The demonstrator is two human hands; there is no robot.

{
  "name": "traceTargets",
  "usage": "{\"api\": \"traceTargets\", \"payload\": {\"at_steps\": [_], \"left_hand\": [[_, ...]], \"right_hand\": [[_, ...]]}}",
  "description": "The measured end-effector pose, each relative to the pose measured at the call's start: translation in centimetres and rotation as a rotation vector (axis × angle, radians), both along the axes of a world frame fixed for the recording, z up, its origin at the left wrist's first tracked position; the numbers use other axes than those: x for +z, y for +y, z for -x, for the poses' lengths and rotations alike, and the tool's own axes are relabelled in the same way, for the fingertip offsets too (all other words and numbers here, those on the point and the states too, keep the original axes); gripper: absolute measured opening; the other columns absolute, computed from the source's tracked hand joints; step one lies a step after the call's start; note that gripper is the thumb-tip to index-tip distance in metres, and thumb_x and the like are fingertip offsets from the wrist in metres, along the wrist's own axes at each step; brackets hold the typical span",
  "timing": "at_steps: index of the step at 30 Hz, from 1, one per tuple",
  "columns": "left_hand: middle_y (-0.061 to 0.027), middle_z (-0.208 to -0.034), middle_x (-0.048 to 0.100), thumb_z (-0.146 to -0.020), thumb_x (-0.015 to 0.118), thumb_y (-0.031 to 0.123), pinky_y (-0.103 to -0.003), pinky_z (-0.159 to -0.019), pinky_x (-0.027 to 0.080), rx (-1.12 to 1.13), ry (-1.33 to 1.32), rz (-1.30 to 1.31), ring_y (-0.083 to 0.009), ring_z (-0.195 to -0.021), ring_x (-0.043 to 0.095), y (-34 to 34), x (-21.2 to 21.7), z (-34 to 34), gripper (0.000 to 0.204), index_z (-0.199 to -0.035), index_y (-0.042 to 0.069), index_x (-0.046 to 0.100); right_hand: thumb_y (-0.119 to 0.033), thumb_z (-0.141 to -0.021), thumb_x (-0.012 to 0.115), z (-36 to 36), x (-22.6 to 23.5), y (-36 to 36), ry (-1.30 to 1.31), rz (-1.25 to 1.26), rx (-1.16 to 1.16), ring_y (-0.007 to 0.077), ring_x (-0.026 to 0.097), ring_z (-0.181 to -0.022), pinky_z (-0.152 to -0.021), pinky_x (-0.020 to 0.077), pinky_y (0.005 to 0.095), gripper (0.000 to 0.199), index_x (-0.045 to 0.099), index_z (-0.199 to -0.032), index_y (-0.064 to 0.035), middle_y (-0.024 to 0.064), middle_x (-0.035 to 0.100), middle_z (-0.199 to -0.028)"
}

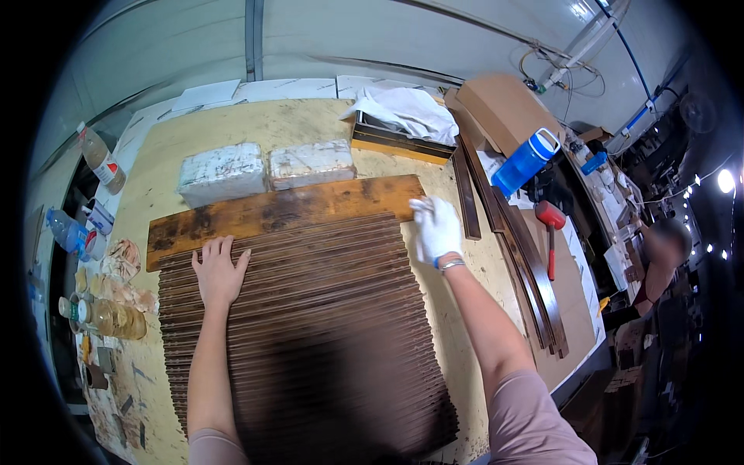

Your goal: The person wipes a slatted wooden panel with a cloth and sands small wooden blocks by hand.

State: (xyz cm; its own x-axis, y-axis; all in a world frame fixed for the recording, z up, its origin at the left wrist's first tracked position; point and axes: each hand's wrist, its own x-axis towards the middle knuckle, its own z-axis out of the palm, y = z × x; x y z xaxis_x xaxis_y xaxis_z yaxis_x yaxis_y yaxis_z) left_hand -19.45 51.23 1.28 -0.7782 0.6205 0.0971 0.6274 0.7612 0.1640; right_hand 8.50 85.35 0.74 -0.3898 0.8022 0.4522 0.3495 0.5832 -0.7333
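Note:
A wide row of dark brown, narrow wooden strips (325, 267) lies side by side in front of me, its near part dark and blurred. My left hand (220, 273) is bare and lies on the strips near their far left, fingers spread. Beyond them runs a lighter brown wooden board (287, 211) with dark stains. My right hand (438, 232), in a white glove, is at the right end of this board, fingers slightly bent and apart; I see nothing held in it. Against the board's far side rest two white wrapped blocks, a left block (222, 173) and a right block (312, 163).
A box with white cloth (407, 116) stands behind. To the right lie long dark wooden strips (535, 283), a blue bottle (525, 164) and a red mallet (550, 217). Bottles (116, 318) line the table's left. Another person (659, 260) is at far right.

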Motion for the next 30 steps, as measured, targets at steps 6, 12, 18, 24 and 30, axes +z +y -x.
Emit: {"api": "traceTargets", "payload": {"at_steps": [6,12,18,24,30], "left_hand": [[-0.0082,-0.139,0.057,-0.099,0.056,0.05,-0.058,-0.12,0.025,-0.036,0.031,-0.052,-0.0265,-0.138,0.044,-0.4,-0.4,0.4,0.055,-0.139,0.012,0.057],[-0.0083,-0.139,0.057,-0.098,0.057,0.049,-0.059,-0.119,0.025,-0.011,0.036,-0.038,-0.0273,-0.137,0.044,-1.7,-0.6,0.5,0.054,-0.137,0.012,0.057],[-0.0084,-0.139,0.057,-0.098,0.058,0.049,-0.059,-0.119,0.025,0.001,0.044,-0.033,-0.0273,-0.137,0.044,-1.7,-0.8,0.3,0.054,-0.137,0.011,0.058],[-0.0087,-0.139,0.056,-0.099,0.056,0.049,-0.058,-0.12,0.024,0.0,0.005,-0.015,-0.0268,-0.138,0.044,-1.3,0.2,0.3,0.055,-0.139,0.012,0.057],[-0.0088,-0.139,0.056,-0.099,0.057,0.049,-0.058,-0.12,0.024,-0.002,-0.002,-0.025,-0.0268,-0.138,0.044,-0.7,-0.5,0.3,0.054,-0.138,0.011,0.056]], "right_hand": [[-0.01,-0.08,0.067,11.4,2.3,-14.4,-0.407,-0.523,0.477,0.0275,0.068,-0.093,-0.084,0.0565,0.0396,0.014,0.072,-0.094,-0.0092,0.0116,0.07,-0.097],[-0.005,-0.076,0.065,4.2,0.6,-3.4,-0.63,-0.589,0.282,0.0283,0.066,-0.091,-0.079,0.0536,0.0414,0.029,0.075,-0.1,-0.0173,0.0104,0.067,-0.094],[-0.008,-0.088,0.059,7.4,4.3,-6.1,-0.284,-0.129,0.399,0.0324,0.066,-0.088,-0.077,0.0548,0.0394,0.015,0.07,-0.099,-0.0083,0.0141,0.067,-0.095],[-0.013,-0.082,0.065,8.2,0.2,-7.9,-0.501,-0.492,0.439,0.0318,0.062,-0.097,-0.086,0.0537,0.0431,0.01,0.072,-0.089,-0.0129,0.0089,0.065,-0.1],[-0.001,-0.084,0.063,1.0,1.4,2.8,-0.398,-0.026,0.305,0.0294,0.067,-0.079,-0.075,0.0556,0.041,0.013,0.074,-0.084,-0.0077,0.0158,0.07,-0.091]]}}
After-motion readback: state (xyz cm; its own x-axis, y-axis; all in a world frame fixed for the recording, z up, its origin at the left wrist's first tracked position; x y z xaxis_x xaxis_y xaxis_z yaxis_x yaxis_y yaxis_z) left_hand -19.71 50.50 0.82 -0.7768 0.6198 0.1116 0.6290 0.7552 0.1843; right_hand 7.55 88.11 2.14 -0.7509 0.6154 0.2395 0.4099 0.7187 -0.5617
